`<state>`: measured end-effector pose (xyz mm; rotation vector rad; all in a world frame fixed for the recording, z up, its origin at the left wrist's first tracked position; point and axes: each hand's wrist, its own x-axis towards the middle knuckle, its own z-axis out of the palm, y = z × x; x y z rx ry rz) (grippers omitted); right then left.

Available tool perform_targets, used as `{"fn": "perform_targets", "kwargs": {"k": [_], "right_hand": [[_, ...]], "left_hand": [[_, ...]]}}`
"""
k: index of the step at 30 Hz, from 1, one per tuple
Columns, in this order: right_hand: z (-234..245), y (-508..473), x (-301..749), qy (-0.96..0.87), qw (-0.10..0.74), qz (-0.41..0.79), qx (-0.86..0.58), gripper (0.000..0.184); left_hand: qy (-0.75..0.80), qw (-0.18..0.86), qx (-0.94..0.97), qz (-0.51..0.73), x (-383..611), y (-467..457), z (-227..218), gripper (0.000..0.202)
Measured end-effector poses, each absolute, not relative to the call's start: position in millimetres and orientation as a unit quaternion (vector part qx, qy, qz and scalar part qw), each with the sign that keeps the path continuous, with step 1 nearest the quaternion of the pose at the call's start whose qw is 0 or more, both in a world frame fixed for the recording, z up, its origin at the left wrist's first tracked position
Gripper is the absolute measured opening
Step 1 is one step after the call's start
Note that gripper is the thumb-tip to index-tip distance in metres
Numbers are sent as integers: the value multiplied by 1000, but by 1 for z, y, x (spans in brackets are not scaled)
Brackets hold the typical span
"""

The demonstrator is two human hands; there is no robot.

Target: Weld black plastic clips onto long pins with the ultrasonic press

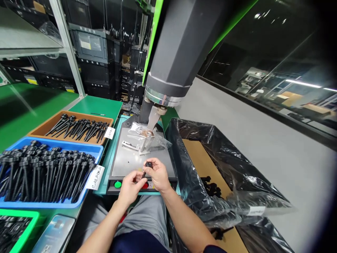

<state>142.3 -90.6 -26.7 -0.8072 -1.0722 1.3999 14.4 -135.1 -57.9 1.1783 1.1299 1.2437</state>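
Over the metal plate's near edge (pixel 119 171), my left hand (pixel 130 187) and right hand (pixel 159 177) pinch a black part (pixel 149 164); any slackening could drop it.

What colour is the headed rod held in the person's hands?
Black; the headed rod shows best in the head view, the only one here.

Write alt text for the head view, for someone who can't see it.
A person's left hand and right hand hold a slim black part with a wider head near the front of a flat grey metal plate. Beyond rises a dark grey machine head; at left, a blue plastic tray and a brown plastic tray hold long black pieces.
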Motion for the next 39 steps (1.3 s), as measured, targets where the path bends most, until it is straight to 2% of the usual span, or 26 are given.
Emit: {"fn": "perform_targets", "kwargs": {"k": [4,8,11,16,20,24,28,31,35,39], "right_hand": [[-25,-86,141,-473,525,613,-354,46],[-27,-86,139,-534,439,631,-352,32],[-28,-91,132,-530,420,649,-348,30],[-33,-100,114,-549,380,677,-310,29],[-42,-101,111,-547,328,725,-261,39],[-43,-96,127,-496,363,757,-223,41],[-43,-92,147,-457,416,749,-240,45],[-47,-95,153,-452,407,754,-250,43],[-53,-102,153,-454,355,776,-258,37],[-55,-105,157,-457,357,767,-275,36]], "left_hand": [[479,540,459,517,7,-136,-47,28],[467,561,436,526,0,-135,-44,31],[474,550,450,520,-6,-140,-41,31],[543,439,549,459,-25,-167,-19,21],[615,352,568,418,-58,-196,8,16],[711,250,508,416,-114,-225,30,14],[822,121,433,349,-197,-236,47,26],[877,41,379,293,-263,-226,55,28],[919,18,332,212,-326,-202,49,31],[914,36,364,174,-344,-182,30,26]]}}
